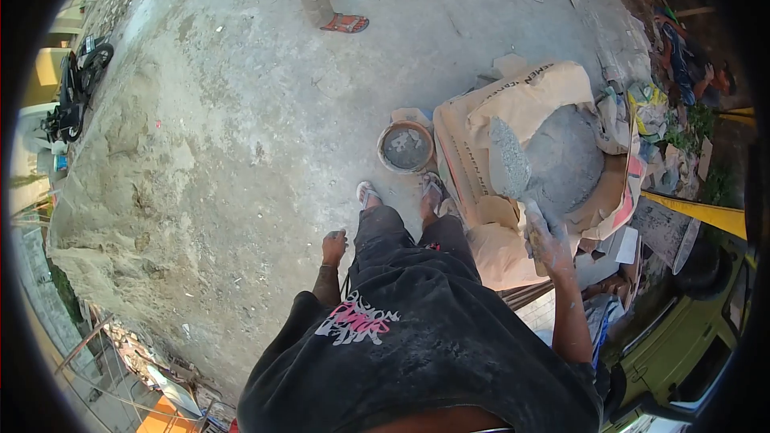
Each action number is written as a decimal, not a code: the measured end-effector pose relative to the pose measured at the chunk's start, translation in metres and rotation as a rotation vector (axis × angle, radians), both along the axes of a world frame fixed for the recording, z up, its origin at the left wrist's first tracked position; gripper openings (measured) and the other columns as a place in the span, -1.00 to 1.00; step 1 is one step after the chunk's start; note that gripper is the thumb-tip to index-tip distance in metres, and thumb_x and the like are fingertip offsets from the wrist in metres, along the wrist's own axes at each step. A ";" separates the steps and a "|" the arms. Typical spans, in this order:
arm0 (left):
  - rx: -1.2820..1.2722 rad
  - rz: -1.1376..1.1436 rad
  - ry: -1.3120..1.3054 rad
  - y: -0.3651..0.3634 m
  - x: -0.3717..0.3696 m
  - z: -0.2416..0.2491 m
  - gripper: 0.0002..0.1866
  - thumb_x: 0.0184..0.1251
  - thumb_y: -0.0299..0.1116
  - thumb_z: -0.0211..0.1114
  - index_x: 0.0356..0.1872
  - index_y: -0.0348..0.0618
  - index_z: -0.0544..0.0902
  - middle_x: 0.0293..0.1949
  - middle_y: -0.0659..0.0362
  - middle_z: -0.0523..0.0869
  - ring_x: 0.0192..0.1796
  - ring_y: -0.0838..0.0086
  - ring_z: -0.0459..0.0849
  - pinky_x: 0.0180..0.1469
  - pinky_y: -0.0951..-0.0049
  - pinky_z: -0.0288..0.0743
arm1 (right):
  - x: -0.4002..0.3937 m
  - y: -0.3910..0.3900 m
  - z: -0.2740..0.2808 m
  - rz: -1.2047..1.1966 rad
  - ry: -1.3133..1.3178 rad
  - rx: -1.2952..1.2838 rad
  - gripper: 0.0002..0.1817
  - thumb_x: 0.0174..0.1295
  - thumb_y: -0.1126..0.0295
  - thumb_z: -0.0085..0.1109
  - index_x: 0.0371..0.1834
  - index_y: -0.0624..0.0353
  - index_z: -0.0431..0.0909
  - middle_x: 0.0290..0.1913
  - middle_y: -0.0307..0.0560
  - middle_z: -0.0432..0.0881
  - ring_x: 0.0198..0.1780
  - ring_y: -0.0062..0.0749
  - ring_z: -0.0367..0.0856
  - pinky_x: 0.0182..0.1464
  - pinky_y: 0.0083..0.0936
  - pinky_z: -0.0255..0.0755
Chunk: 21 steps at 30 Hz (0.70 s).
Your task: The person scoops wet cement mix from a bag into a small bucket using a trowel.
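Note:
My right hand [548, 247] is closed around the handle of a trowel. Grey powder covers the trowel blade [510, 162], which is over the torn opening of a brown paper cement bag [469, 162]. Inside the bag lies grey cement powder [565, 156]. Left of the bag, in front of my feet, stands a round bucket [382, 159] with grey material in it. My left hand [334, 247] hangs beside my left thigh, its fingers curled, with nothing visible in them.
Another person's sandalled feet [345, 24] are on the concrete floor [265, 112] ahead. A sand pile [120, 216] lies on the left, and a motorcycle [74, 96] stands beyond it. On the right are a yellow bar [698, 212], a grey bucket [670, 228] and a green vehicle [682, 345].

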<state>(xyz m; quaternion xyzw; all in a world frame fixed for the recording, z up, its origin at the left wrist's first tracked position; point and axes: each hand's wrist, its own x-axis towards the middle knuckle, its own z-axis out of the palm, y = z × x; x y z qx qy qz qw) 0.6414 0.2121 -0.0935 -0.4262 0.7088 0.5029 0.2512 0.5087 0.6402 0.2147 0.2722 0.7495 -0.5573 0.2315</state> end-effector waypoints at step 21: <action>-0.287 -0.117 -0.525 -0.043 0.206 0.081 -0.73 0.19 -0.29 0.14 -0.38 -0.36 0.59 -0.50 0.04 0.65 -0.42 0.39 0.65 -0.41 0.44 0.47 | -0.050 -0.149 -0.595 0.553 -0.111 0.492 -0.54 0.17 0.04 -0.01 -0.04 0.19 0.47 -0.07 0.24 0.51 0.01 0.10 0.44 0.01 -0.17 0.33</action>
